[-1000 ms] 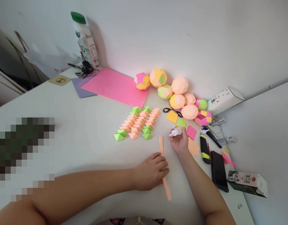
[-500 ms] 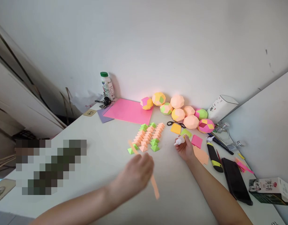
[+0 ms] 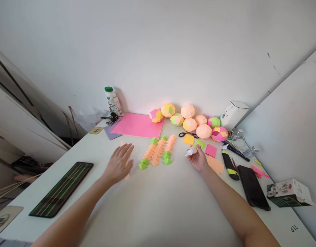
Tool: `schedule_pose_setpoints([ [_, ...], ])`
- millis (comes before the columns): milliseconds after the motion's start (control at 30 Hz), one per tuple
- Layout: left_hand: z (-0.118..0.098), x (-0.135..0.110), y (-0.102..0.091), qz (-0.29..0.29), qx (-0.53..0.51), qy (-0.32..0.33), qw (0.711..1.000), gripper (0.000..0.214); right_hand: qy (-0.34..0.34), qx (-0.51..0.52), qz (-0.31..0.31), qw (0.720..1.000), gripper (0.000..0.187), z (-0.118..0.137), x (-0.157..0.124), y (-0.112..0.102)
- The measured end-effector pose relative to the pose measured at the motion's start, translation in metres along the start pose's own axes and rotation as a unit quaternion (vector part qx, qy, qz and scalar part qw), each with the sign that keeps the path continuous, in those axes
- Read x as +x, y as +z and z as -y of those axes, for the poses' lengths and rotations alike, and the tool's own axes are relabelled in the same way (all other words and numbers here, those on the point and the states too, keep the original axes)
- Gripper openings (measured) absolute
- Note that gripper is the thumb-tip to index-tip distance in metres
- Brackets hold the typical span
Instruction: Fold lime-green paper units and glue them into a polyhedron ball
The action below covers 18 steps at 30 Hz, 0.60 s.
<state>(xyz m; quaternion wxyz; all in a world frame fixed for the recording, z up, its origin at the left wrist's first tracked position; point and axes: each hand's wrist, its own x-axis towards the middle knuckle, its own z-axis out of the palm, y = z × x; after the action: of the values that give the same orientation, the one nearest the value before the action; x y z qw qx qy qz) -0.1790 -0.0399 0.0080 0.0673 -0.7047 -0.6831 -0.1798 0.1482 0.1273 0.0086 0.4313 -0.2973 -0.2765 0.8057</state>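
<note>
My left hand (image 3: 119,164) is open, its fingers apart, above a peach paper strip (image 3: 127,176) on the table. Most of the strip is hidden beneath it, and I cannot tell whether they touch. In my right hand (image 3: 198,160) is a small white glue bottle (image 3: 192,150), its nozzle pointing left. Between the hands stand rows of small folded-paper pyramids, some peach (image 3: 155,160) and some green (image 3: 167,161). Close to my right hand lie a yellow-green paper square (image 3: 199,143), a pink paper square (image 3: 210,150) and peach paper pieces (image 3: 216,165).
Paper balls (image 3: 204,131) line the wall, with scissors (image 3: 189,135) before them. A pink sheet (image 3: 137,125) and a bottle (image 3: 113,101) are at the back left. On the right lie a cutter (image 3: 229,165), a phone (image 3: 254,187) and a carton (image 3: 289,193). A dark striped panel (image 3: 61,189) lies left.
My left hand has moved left with the paper strip, laid it beside the pyramids and opened. My right hand still holds the glue bottle. The view has shifted slightly.
</note>
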Motion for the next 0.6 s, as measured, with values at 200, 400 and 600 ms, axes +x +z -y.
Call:
schedule_pose_setpoints([
  [200,-0.043,0.052,0.022,0.131,-0.271,-0.127,0.945,0.094,0.009,0.005,0.008,1.000,0.027,0.001,0.000,-0.001],
  [400,-0.048,0.096,0.039,0.060,-0.460,-0.228,0.856,0.074,0.010,0.005,0.013,1.000,0.024,0.000,0.001,-0.002],
  [600,-0.078,0.092,0.060,0.040,-0.533,-0.234,0.812,0.070,0.011,0.006,0.021,1.000,0.025,-0.002,0.003,-0.004],
])
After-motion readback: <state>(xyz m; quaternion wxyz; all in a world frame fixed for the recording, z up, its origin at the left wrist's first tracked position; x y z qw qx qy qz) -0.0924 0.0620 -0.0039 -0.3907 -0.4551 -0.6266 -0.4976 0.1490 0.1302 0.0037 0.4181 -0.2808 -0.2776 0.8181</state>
